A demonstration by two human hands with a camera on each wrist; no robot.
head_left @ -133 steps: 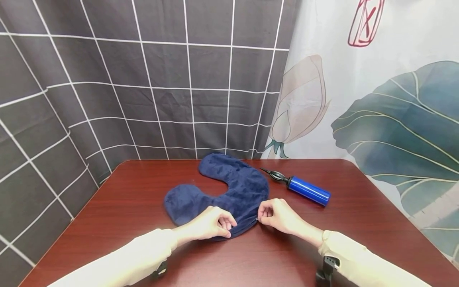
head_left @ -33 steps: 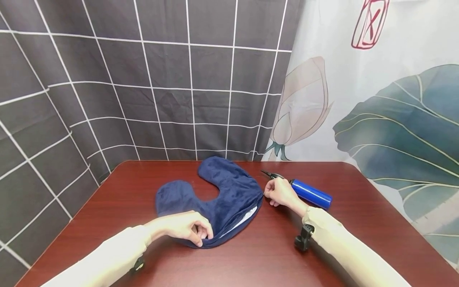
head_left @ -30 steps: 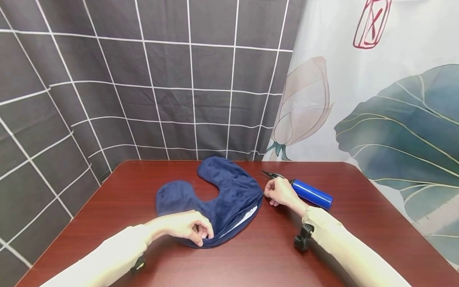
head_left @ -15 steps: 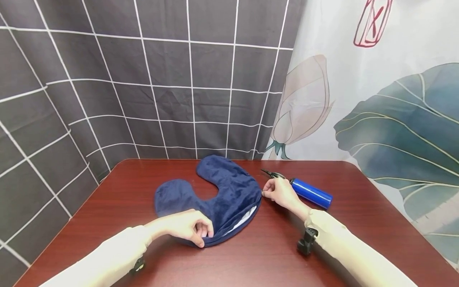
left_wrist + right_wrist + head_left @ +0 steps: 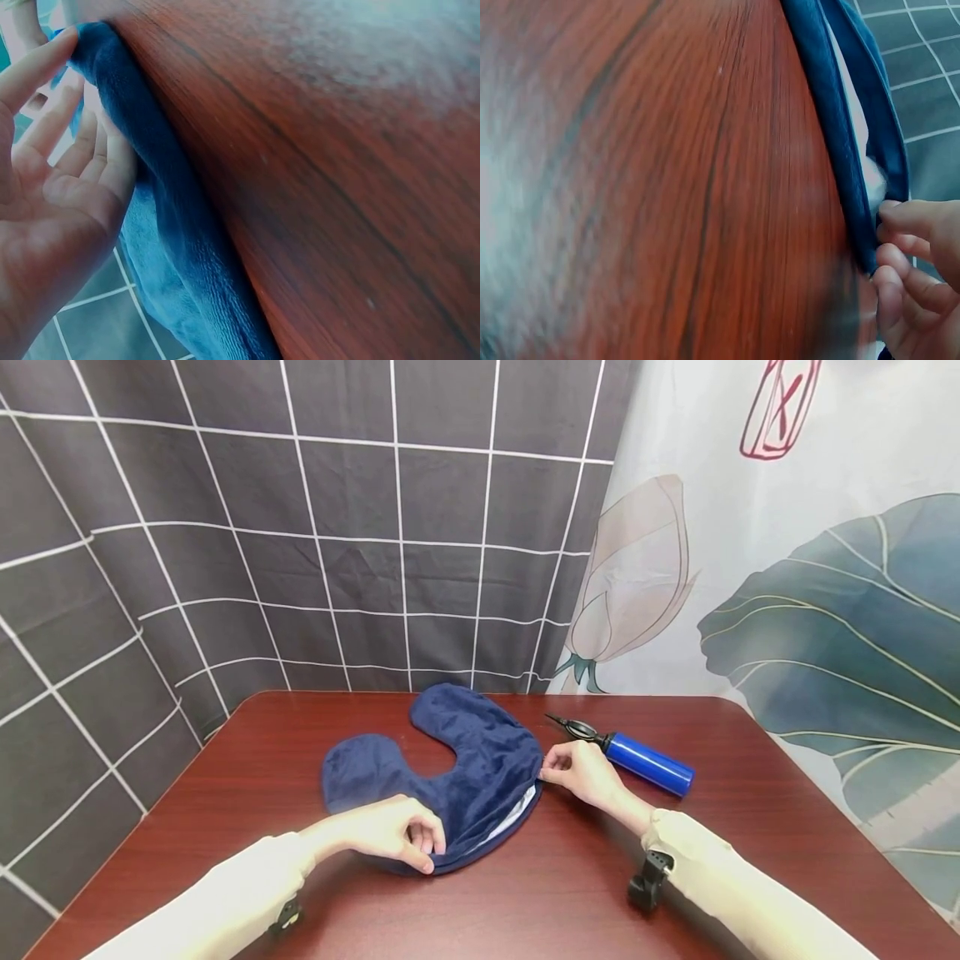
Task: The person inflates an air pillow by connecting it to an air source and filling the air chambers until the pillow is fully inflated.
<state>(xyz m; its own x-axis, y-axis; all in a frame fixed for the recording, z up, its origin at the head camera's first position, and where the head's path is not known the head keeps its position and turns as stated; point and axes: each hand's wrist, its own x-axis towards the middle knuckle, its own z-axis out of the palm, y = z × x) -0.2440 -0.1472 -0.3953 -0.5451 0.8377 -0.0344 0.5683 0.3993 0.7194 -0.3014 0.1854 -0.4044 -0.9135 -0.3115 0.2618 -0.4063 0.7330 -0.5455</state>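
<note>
A navy blue U-shaped neck pillow point(image 5: 487, 756) lies flat on the table, its curve toward the front right. Along its near right edge a zipper slit gapes, and white lining point(image 5: 517, 811) shows inside. My left hand point(image 5: 393, 831) pinches the pillow's front edge between thumb and fingers, at the left end of the slit; the left wrist view shows this edge point(image 5: 142, 127) at the fingertips. At the slit's other end my right hand point(image 5: 588, 772) pinches the zipper's end; the pull itself is hidden by the fingers. White filling or lining point(image 5: 874, 180) shows beside the thumb in the right wrist view.
A blue hand pump point(image 5: 648, 763) with a black nozzle lies just behind the right hand, on the reddish-brown wooden table point(image 5: 510, 918). A grey checked curtain point(image 5: 345, 568) and a flower-printed curtain point(image 5: 645, 585) hang behind the table's far edge.
Since the oldest frame the slit has opened and white has appeared; the left hand has moved left. In the last second the right hand has come slightly left and nearer, uncovering the pump's nozzle.
</note>
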